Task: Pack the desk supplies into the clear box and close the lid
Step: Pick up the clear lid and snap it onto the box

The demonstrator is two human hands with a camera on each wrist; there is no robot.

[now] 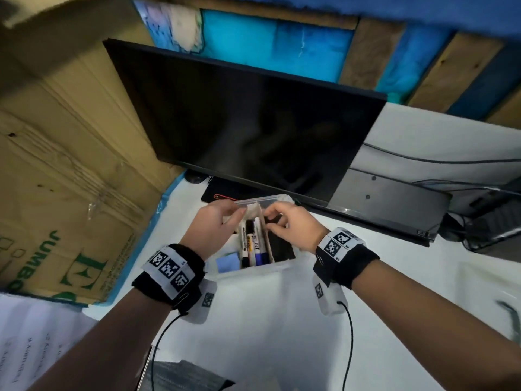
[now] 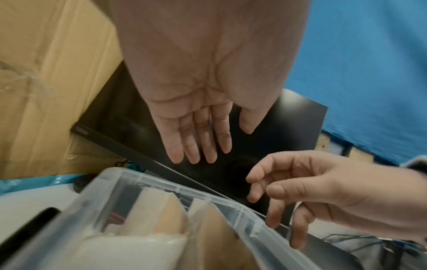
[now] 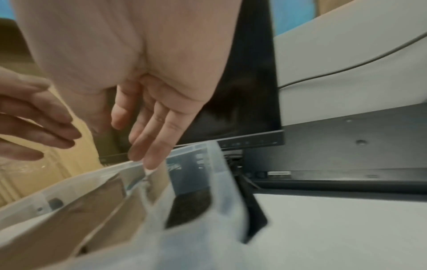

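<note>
The clear box (image 1: 253, 270) stands on the white desk with no lid on it. Cardboard dividers (image 1: 266, 235) split it into compartments. Several markers (image 1: 252, 244) lie in the middle one, a blue sticky pad (image 1: 227, 263) lies on the left and a black item (image 1: 279, 246) on the right. My left hand (image 1: 239, 213) hovers over the far left of the box, fingers (image 2: 196, 142) straight and holding nothing. Over the far right, my right hand (image 1: 270, 218) has loosely curved fingers (image 3: 148, 138) just above the box rim (image 3: 215, 164), also holding nothing.
A dark monitor (image 1: 248, 119) stands right behind the box. A large cardboard carton (image 1: 70, 165) walls off the left. A black stand (image 1: 389, 204) and cables sit at the right. Paper (image 1: 33, 342) lies at the near left, a dark item (image 1: 180, 376) at the near edge.
</note>
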